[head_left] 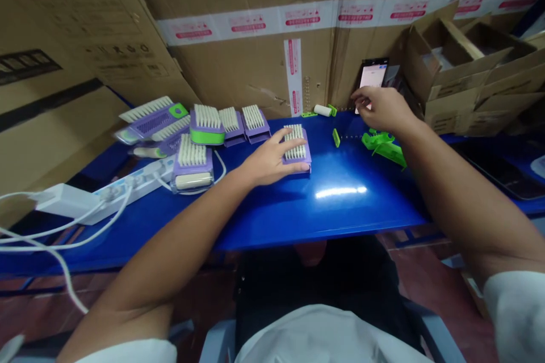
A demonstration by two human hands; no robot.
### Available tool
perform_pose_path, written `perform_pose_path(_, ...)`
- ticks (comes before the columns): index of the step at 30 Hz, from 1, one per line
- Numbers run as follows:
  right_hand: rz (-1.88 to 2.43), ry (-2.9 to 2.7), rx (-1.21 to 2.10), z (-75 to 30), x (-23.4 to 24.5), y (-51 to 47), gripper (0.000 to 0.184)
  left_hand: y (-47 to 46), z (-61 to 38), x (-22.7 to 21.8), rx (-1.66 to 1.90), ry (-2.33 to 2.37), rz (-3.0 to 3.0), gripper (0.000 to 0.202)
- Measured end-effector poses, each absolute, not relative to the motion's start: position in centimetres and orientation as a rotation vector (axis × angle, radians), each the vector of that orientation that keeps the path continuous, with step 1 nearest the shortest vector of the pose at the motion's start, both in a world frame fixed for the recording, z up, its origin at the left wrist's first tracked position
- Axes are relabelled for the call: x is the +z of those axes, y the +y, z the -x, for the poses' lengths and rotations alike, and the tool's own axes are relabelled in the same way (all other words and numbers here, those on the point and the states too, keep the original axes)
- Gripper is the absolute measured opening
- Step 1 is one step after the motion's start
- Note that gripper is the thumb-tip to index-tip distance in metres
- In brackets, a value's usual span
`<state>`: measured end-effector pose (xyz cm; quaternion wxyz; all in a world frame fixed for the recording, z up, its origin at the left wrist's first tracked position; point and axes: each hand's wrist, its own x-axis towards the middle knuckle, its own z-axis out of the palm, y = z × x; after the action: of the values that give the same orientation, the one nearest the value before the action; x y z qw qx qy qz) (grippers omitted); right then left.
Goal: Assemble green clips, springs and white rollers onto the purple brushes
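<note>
Brush (297,144) sits under open left hand (268,160); right hand (381,108) fingers curl (hold unclear), partly hiding phone (373,74).

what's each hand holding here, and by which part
Left hand grips the purple brush at its left end, fingers over the bristles, thumb on the near edge. Right hand, by the phone: cannot tell whether it holds anything.
</note>
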<state>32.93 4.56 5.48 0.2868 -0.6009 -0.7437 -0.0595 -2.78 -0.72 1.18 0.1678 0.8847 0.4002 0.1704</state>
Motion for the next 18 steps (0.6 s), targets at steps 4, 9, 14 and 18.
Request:
perform_pose_path(4,1.771,-2.174,-0.076,-34.5,6.3,3.6,0.037,-0.3,3.2,1.6,0.571,1.135,-2.517,0.070)
perform_pose_path(9,2.019,-2.251,0.127,-35.1,9.3,1.7,0.011,0.7,5.3,2.9,0.539,0.967,-2.655,0.029)
perform_pose_path(14,2.508,-2.271,0.459,-34.6,11.2,-1.2,0.017,0.9,6.7,4.1,0.445,1.315,-2.586,0.101)
perform_pose_path(18,2.435,-2.360,0.715,-33.1,10.4,-1.8,0.020,0.7,6.2,4.1,0.201,1.520,-2.485,0.109)
